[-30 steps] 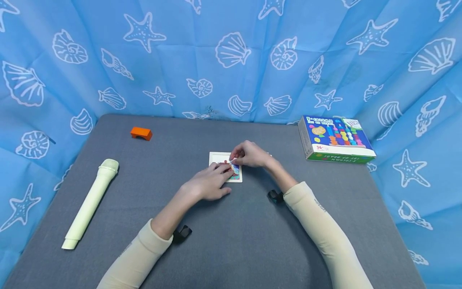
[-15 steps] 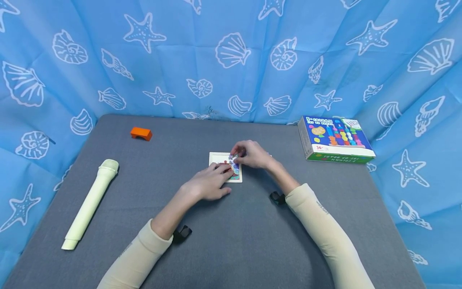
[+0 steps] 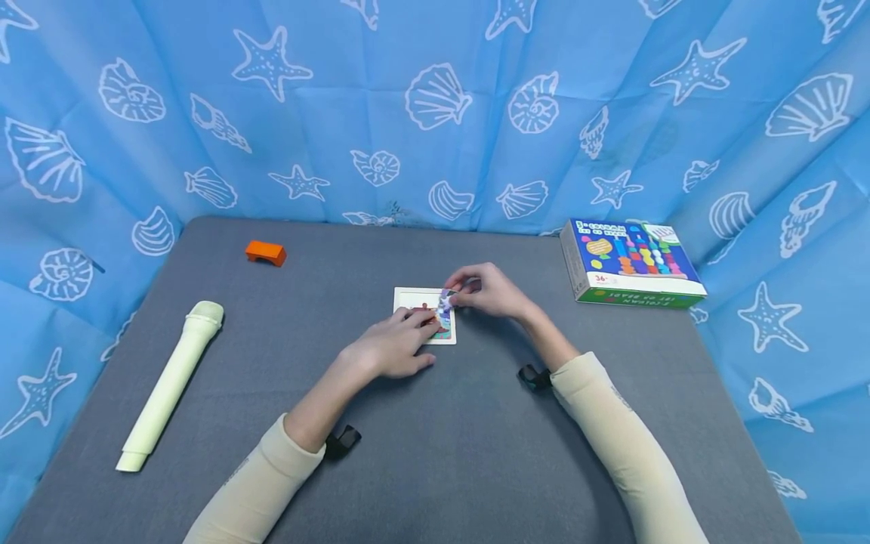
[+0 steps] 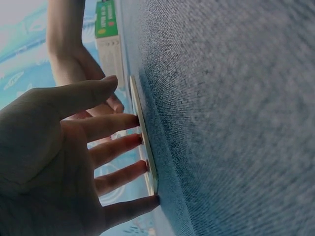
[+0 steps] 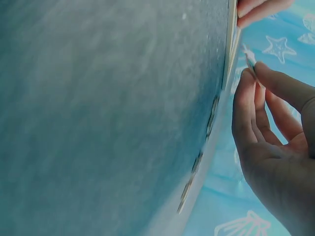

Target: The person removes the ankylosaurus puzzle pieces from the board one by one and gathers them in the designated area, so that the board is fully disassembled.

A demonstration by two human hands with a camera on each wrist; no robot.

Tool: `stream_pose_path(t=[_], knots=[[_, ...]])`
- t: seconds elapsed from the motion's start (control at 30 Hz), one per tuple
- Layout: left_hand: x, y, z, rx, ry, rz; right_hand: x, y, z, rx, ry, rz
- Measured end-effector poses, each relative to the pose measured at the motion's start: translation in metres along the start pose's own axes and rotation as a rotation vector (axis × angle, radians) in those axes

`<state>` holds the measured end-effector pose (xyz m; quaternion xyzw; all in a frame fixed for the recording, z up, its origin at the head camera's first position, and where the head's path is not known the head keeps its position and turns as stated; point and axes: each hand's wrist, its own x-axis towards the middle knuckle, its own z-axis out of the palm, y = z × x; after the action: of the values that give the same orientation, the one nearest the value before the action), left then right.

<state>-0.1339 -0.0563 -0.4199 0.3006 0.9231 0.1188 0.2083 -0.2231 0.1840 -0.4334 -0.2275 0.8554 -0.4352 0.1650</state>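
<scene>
A small white-rimmed jigsaw puzzle board (image 3: 409,298) lies on the grey table, with part of a colourful picture in it. My left hand (image 3: 390,346) rests its outstretched fingers on the board; the left wrist view shows the fingertips touching its face and edge. Between thumb and fingertips of my right hand (image 3: 495,292) is a puzzle piece (image 5: 250,58), purple and white, held tilted over the board's right side. From the right wrist view, the piece is off the board. My left fingers hide part of the picture.
Several flat loose pieces (image 5: 211,118) lie on the table by the right hand, mostly hidden in the head view. A boxed bead set (image 3: 635,261) stands back right. An orange arch block (image 3: 266,251) and a pale green toy microphone (image 3: 171,385) lie left.
My right hand has drawn slightly to the right with the puzzle piece, which shows more now. The left hand stays where it was on the board.
</scene>
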Motion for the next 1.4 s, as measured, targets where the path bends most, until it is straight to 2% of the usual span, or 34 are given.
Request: stream_pose_path(t=[0.13, 0.53, 0.9, 1.13, 1.4], knots=[[0.0, 0.0, 0.0, 0.002, 0.003, -0.001, -0.007, 0.005, -0.009, 0.047, 0.008, 0.014], [0.001, 0.001, 0.001, -0.001, -0.014, -0.016, -0.031, 0.023, -0.047, 0.085, 0.014, 0.1], [-0.001, 0.002, 0.001, -0.013, -0.015, -0.022, -0.051, 0.05, -0.08, 0.108, 0.079, 0.185], [-0.002, 0.003, 0.0, -0.012, -0.011, -0.016, -0.06, 0.065, -0.088, 0.074, 0.094, 0.245], [-0.002, 0.001, 0.0, -0.011, 0.004, 0.001, -0.064, 0.072, -0.093, 0.028, 0.088, 0.251]])
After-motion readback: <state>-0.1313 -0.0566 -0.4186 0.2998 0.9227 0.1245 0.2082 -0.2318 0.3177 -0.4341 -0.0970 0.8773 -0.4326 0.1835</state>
